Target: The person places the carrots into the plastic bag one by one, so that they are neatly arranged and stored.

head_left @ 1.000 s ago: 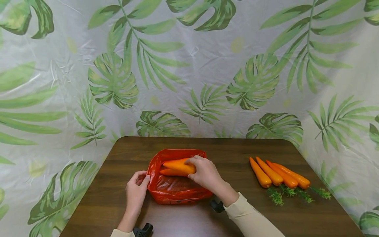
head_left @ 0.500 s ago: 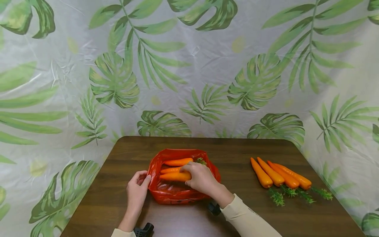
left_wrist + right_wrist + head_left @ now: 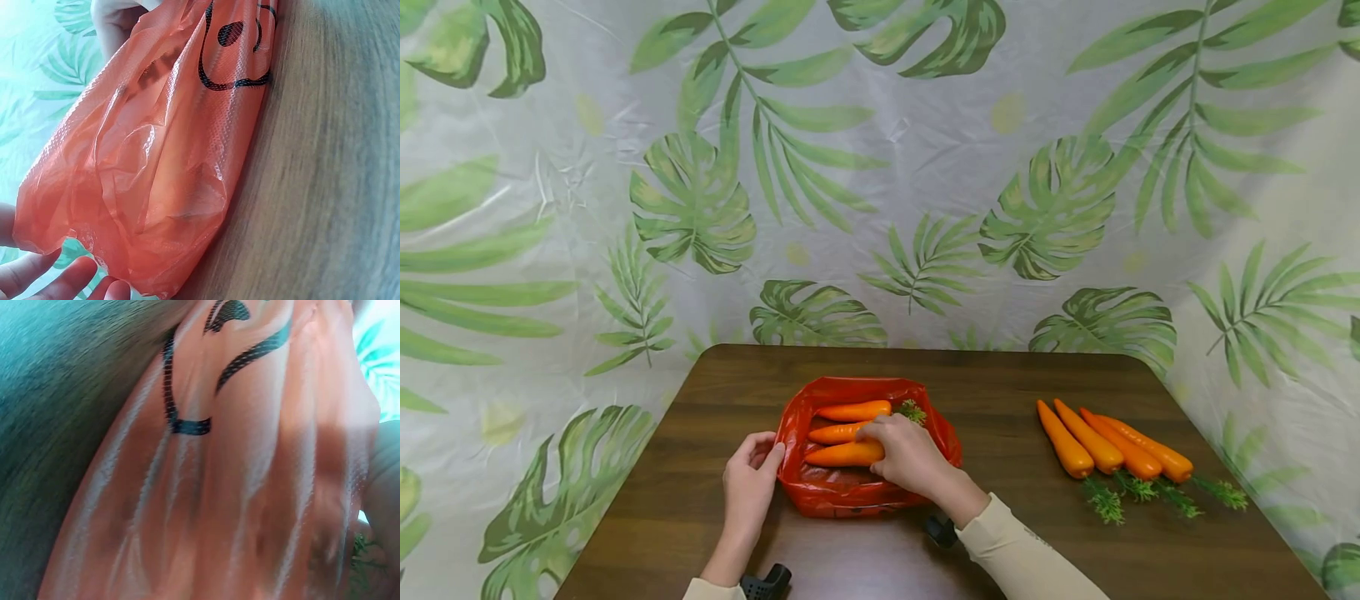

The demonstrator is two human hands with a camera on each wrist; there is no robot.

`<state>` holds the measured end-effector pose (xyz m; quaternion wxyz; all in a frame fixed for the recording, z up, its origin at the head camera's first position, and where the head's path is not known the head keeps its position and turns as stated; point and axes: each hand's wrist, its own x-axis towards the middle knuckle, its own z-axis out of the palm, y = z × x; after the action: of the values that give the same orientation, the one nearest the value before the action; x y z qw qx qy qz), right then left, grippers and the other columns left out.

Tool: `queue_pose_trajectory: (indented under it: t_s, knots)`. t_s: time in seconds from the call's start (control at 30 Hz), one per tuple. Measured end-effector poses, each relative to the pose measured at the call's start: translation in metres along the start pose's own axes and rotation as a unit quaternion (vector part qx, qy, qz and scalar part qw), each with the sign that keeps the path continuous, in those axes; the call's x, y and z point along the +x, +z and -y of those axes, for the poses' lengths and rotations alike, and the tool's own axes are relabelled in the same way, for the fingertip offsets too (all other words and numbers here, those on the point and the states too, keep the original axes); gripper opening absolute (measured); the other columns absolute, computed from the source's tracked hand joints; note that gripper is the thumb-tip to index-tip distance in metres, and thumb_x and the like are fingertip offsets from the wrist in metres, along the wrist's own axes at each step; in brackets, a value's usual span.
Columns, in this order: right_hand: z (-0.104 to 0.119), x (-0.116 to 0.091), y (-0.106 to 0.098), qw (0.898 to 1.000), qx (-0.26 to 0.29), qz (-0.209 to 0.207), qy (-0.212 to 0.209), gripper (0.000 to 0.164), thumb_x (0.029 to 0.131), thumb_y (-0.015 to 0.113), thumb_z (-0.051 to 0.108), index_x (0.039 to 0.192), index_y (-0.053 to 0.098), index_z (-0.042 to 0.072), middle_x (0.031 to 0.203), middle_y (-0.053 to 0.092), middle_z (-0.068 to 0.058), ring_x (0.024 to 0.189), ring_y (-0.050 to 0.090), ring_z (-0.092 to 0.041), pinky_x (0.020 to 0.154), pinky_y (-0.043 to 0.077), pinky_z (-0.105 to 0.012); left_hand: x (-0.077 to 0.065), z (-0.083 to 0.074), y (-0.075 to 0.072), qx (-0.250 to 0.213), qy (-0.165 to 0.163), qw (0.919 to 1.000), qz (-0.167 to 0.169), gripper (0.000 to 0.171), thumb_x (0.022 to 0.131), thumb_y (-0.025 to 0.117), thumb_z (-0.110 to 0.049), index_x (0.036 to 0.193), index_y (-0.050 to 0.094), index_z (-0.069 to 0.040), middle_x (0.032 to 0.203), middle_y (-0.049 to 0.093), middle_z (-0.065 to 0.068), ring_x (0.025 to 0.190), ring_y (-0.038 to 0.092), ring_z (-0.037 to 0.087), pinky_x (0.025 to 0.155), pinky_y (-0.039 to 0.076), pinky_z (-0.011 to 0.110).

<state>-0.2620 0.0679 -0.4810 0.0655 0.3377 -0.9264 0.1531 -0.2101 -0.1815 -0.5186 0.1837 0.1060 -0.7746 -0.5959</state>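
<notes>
A red plastic bag (image 3: 820, 500) stands with its mouth spread wide in the middle of the table. My left hand (image 3: 751, 479) pinches the left edge of the bag, thumb on the inside; in the left wrist view its fingertips (image 3: 78, 275) show at the bag's crumpled rim. Inside lie three orange carrots side by side: a back carrot (image 3: 853, 411) with a green top, a middle carrot (image 3: 833, 433) and a front carrot (image 3: 842, 455). Reaching in from the right, my right hand (image 3: 913, 458) grips the front carrot by its thick end. That hand hides the other carrots' right ends.
Several more carrots (image 3: 1101, 446) with green tops lie together on the right of the brown wooden table (image 3: 985, 392). Behind the table hangs a leaf-patterned curtain (image 3: 925, 167). Dark wrist cameras (image 3: 767, 582) are strapped below the hands.
My right hand has moved the front carrot down and toward me, uncovering the back carrot and its green top. The left hand keeps its hold on the bag's edge.
</notes>
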Motion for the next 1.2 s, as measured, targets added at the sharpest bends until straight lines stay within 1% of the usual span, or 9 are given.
queue_pose_trajectory:
  t_s: [0.2,0.37,0.53,0.63,0.7,0.77,0.87,1.0,1.2]
  knots:
    - [-0.005,0.0,0.006,1.0,-0.014,-0.012,-0.023,0.042,0.075,0.087,0.01,0.112,0.075,0.024,0.113,0.07,0.01,0.102,0.06,-0.021,0.085,0.053,-0.039,0.0,0.0,0.0,0.003,-0.001,1.0,0.0,0.019,0.097,0.068,-0.014,0.114,0.07,-0.006,0.111,0.07,0.014,0.101,0.064,0.028,0.079,0.048,0.011]
    - [-0.007,-0.002,0.008,0.999,-0.016,-0.032,-0.037,0.041,0.074,0.088,0.013,0.111,0.074,0.023,0.111,0.07,0.008,0.1,0.06,-0.02,0.085,0.053,-0.038,0.0,0.0,0.0,0.0,-0.006,1.0,0.002,0.02,0.097,0.068,-0.016,0.114,0.07,-0.007,0.112,0.069,0.014,0.101,0.064,0.028,0.079,0.049,0.012]
    - [-0.008,-0.004,0.009,0.999,-0.013,-0.039,-0.027,0.043,0.074,0.09,0.015,0.113,0.074,0.021,0.111,0.067,0.004,0.099,0.06,-0.02,0.086,0.054,-0.038,0.0,0.0,0.0,-0.003,-0.007,1.0,0.001,0.019,0.097,0.068,-0.015,0.114,0.07,-0.007,0.112,0.07,0.014,0.101,0.064,0.028,0.079,0.049,0.012]
    - [-0.009,-0.005,0.01,0.999,-0.014,-0.043,-0.023,0.044,0.073,0.09,0.016,0.113,0.074,0.021,0.108,0.065,0.002,0.096,0.06,-0.021,0.081,0.055,-0.038,0.0,0.0,0.0,-0.004,-0.005,1.0,0.0,0.019,0.096,0.068,-0.015,0.113,0.07,-0.006,0.111,0.07,0.014,0.102,0.064,0.028,0.079,0.048,0.011]
    - [-0.01,-0.006,0.009,0.998,-0.017,-0.048,-0.024,0.044,0.072,0.091,0.017,0.113,0.075,0.021,0.105,0.063,0.002,0.092,0.059,-0.02,0.076,0.054,-0.036,0.0,0.0,0.0,-0.004,-0.004,1.0,-0.001,0.019,0.096,0.069,-0.014,0.113,0.07,-0.006,0.111,0.07,0.014,0.102,0.064,0.028,0.079,0.048,0.011]
    - [-0.011,-0.006,0.009,0.998,-0.021,-0.054,-0.028,0.044,0.072,0.092,0.019,0.112,0.075,0.021,0.1,0.062,0.002,0.087,0.058,-0.019,0.07,0.052,-0.034,0.0,0.0,0.0,-0.004,-0.003,1.0,0.0,0.019,0.096,0.069,-0.014,0.113,0.07,-0.006,0.111,0.069,0.014,0.102,0.064,0.028,0.08,0.048,0.01]
    - [-0.012,-0.006,0.009,0.998,-0.023,-0.057,-0.032,0.043,0.072,0.092,0.02,0.112,0.075,0.02,0.096,0.061,0.002,0.083,0.056,-0.019,0.065,0.05,-0.031,0.0,0.0,-0.001,-0.003,-0.002,1.0,0.0,0.019,0.096,0.069,-0.014,0.113,0.07,-0.006,0.111,0.069,0.014,0.102,0.064,0.028,0.079,0.047,0.01]
    - [-0.012,-0.007,0.008,0.998,-0.028,-0.053,-0.026,0.043,0.072,0.092,0.022,0.112,0.075,0.022,0.1,0.063,0.003,0.085,0.057,-0.019,0.068,0.051,-0.033,0.0,-0.001,0.0,-0.002,-0.001,1.0,-0.001,0.019,0.096,0.069,-0.015,0.113,0.07,-0.006,0.11,0.069,0.015,0.101,0.064,0.028,0.078,0.048,0.01]
    - [-0.01,-0.008,-0.001,0.998,-0.02,-0.059,-0.021,0.042,0.074,0.09,0.021,0.113,0.075,0.021,0.101,0.063,0.003,0.085,0.058,-0.019,0.068,0.051,-0.033,0.0,-0.001,0.0,-0.004,-0.004,1.0,-0.001,0.019,0.096,0.068,-0.014,0.113,0.07,-0.005,0.111,0.069,0.015,0.102,0.064,0.029,0.079,0.048,0.01]
